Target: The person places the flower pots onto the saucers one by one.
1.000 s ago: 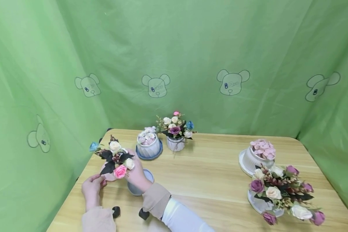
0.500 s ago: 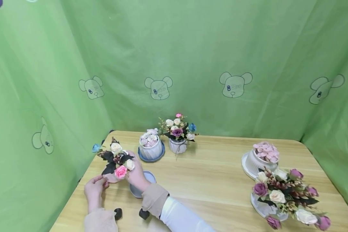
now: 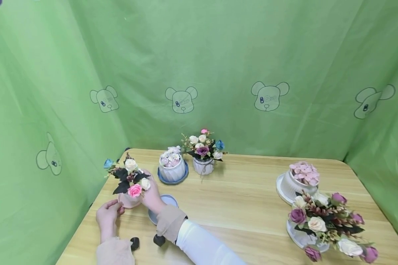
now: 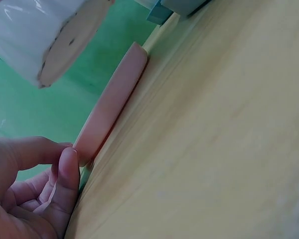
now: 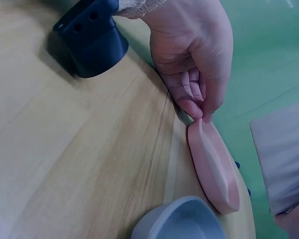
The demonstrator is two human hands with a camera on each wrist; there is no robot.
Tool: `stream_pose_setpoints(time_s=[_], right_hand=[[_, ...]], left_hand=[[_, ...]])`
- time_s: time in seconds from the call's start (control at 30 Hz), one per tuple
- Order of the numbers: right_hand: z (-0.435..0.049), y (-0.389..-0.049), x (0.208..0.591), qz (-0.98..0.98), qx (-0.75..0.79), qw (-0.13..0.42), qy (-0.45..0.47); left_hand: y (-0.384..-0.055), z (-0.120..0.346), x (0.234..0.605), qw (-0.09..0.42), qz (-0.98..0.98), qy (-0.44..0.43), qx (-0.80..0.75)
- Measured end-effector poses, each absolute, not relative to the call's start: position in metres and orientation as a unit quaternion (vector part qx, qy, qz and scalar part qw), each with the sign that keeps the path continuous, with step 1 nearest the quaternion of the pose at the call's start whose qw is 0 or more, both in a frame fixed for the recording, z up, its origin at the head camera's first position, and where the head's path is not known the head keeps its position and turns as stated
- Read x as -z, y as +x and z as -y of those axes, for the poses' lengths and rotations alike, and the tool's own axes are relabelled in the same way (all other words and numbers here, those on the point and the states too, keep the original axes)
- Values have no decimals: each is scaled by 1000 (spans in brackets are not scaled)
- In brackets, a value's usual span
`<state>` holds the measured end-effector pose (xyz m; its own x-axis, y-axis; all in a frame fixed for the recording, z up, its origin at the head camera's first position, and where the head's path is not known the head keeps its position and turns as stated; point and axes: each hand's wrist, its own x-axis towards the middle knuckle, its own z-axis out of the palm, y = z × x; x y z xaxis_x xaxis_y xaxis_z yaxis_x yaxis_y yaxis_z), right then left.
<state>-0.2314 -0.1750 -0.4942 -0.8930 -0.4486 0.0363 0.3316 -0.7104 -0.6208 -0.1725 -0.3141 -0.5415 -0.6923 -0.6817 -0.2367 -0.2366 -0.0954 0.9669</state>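
Note:
My left hand [image 3: 107, 217] pinches the edge of a pink saucer [image 4: 109, 104] between thumb and fingers, at the left of the table. The saucer rests on the wood. Above it my right hand [image 3: 152, 193] holds a white flowerpot [image 4: 30, 35] of artificial flowers, with a pink rose [image 3: 134, 190], white roses, a blue bloom and dark leaves. In the left wrist view the pot's underside hangs tilted and apart from the saucer. Most of the right hand's fingers are hidden behind the pot and flowers; only fingertips show in the right wrist view [image 5: 294, 219].
A grey-blue saucer [image 3: 170, 200] lies beside my right wrist. Behind stand a white pot on a blue saucer [image 3: 172, 171] and another flowerpot [image 3: 203, 166]. At the right are a pink-flowered pot [image 3: 295, 186] and a large rose arrangement [image 3: 321, 222]. A green curtain [image 3: 219, 73] surrounds the table.
My right hand has carried the flowerpot slightly to the left over the pink saucer. The left hand keeps its pinch on the saucer's edge. The head view has shifted a little.

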Motion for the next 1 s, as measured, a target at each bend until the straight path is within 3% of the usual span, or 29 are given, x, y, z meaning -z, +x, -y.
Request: stream_pose_setpoints(time_s=[0.2, 0.37, 0.43, 0.6, 1.0], right_hand=[[180, -233, 494, -305, 921, 227, -86], [185, -237, 503, -421, 879, 164, -155], [187, -238, 504, -420, 879, 166, -155], [190, -238, 502, -311, 917, 230, -95], [197, -244, 515, -396, 885, 200, -141]], left_hand=[[-172, 315, 540, 172, 650, 351, 652], [-174, 315, 542, 177, 651, 350, 650], [-174, 314, 541, 179, 650, 348, 652], [-174, 314, 540, 183, 647, 344, 656], [-174, 315, 542, 181, 650, 349, 651]])
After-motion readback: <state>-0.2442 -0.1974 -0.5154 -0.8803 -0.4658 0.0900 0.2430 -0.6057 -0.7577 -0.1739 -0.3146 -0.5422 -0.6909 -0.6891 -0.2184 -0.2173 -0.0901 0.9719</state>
